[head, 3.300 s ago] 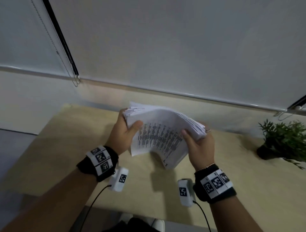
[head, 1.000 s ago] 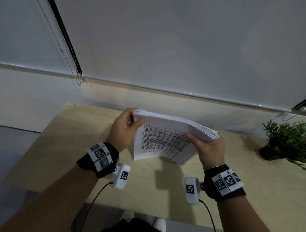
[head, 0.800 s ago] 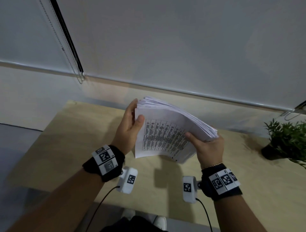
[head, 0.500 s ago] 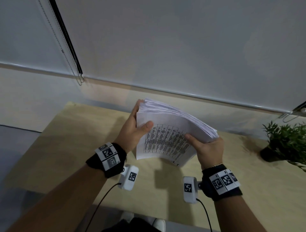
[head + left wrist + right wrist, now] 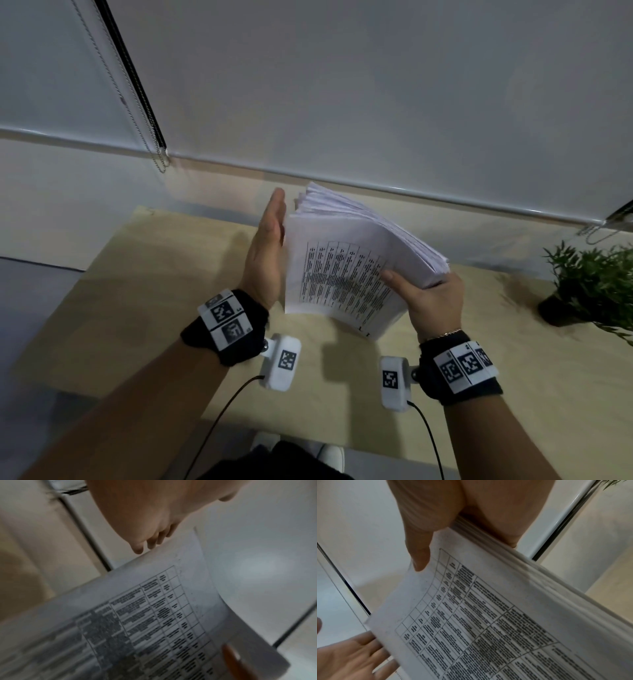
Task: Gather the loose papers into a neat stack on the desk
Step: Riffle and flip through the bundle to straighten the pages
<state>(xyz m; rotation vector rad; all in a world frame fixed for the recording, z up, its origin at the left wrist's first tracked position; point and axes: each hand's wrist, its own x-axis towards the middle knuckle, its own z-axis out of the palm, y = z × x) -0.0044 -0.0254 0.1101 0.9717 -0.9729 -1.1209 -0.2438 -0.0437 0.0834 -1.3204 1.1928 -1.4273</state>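
Stack (image 5: pixel 356 267) is mid-frame, held above the desk (image 5: pixel 144 281). Only the right hand (image 5: pixel 431 301) pinches its lower right corner, so sheets could fan or slip. The left hand (image 5: pixel 267 253), gripping the left edge half a second ago, now has flat, straight fingers beside it.

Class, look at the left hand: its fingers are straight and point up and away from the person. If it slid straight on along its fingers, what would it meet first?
Probably the white blind behind the desk. The left hand lies flat beside the papers, so it would slide along their edge; depth is unclear.
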